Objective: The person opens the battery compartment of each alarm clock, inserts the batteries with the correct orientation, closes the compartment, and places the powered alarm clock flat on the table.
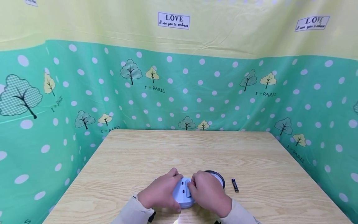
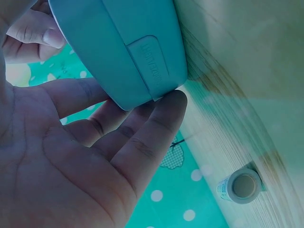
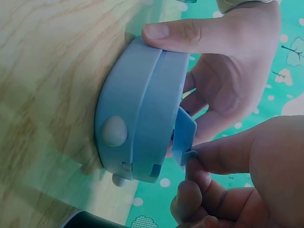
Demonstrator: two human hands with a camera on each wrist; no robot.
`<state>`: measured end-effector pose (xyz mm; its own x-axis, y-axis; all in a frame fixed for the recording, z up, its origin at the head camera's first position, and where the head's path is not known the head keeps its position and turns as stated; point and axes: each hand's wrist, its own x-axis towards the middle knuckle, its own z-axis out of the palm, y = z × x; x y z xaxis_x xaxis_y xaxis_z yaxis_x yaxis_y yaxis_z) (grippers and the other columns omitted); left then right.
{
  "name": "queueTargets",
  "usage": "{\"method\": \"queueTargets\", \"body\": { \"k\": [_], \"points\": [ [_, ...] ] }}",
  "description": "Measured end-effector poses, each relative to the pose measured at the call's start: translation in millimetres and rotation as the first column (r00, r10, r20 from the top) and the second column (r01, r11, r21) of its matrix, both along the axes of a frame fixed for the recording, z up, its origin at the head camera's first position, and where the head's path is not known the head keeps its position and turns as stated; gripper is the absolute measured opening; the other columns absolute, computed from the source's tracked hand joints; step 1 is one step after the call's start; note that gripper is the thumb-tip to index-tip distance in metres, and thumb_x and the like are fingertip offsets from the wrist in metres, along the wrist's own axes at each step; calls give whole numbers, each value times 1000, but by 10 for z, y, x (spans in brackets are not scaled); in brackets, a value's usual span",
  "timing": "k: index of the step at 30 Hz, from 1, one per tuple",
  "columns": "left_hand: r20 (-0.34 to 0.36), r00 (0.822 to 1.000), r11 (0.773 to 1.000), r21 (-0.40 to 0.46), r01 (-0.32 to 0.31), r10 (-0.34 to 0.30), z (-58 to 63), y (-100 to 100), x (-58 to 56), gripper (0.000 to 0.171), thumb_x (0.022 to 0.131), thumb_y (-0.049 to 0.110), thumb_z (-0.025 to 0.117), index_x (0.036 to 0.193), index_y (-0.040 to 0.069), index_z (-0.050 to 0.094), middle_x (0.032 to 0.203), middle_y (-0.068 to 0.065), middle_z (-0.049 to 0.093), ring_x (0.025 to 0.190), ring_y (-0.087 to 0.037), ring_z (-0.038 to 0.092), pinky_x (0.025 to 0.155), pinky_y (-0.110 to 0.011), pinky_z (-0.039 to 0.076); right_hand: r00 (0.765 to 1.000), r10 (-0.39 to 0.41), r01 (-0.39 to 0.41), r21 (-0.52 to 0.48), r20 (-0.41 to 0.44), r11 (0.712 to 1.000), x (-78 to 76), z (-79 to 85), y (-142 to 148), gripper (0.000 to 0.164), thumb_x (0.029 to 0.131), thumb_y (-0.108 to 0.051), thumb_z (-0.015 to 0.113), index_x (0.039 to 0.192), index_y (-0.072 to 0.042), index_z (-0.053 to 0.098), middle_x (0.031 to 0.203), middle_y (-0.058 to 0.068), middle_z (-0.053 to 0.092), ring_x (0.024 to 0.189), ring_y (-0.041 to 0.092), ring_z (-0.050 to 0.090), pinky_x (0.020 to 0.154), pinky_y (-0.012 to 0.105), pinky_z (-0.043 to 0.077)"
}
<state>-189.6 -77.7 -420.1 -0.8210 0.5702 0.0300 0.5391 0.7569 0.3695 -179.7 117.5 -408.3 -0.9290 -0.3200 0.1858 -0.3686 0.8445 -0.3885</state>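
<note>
A pale-blue rounded plastic case [image 1: 179,196] is lying between your hands, its tilted, narrow blue plastic cover [image 3: 184,133] running lengthwise away from you. Your left hand [image 1: 161,191] is gripping the case; your right hand [image 1: 208,192], nearer the cover, is pinching it.

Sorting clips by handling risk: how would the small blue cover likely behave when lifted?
The cover looks stiff, keeping its flat shape while pinched by the right hand. Being thin and small, it is probably light. Its narrow end tab could be fragile if bent.
</note>
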Motion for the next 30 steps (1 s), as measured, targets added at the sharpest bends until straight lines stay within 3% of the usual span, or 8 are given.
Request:
{"method": "queueTargets", "body": {
  "k": [12, 30],
  "points": [
    [48, 999, 1000, -9, -10, 11, 24, 6, -10, 100, 50, 47, 90, 134, 10, 50, 114, 6, 45, 87, -2, 51, 74, -20, 47, 1000, -7, 7, 4, -3, 1000, 11, 27, 8, 29, 88, -35, 63, 63, -27, 52, 62, -11, 48, 52, 5, 43, 46, 23, 35],
    [29, 1000, 1000, 15, -1, 0, 0, -10, -2, 98, 48, 43, 91, 131, 11, 51, 110, 7, 44, 81, -2, 50, 69, -19, 46, 1000, 11, -11, 10, -27, 1000, 68, 118, 65, 29, 90, -35, 60, 64, -27, 53, 63, -10, 46, 54, 5, 42, 48, 22, 35]
  ]
}}
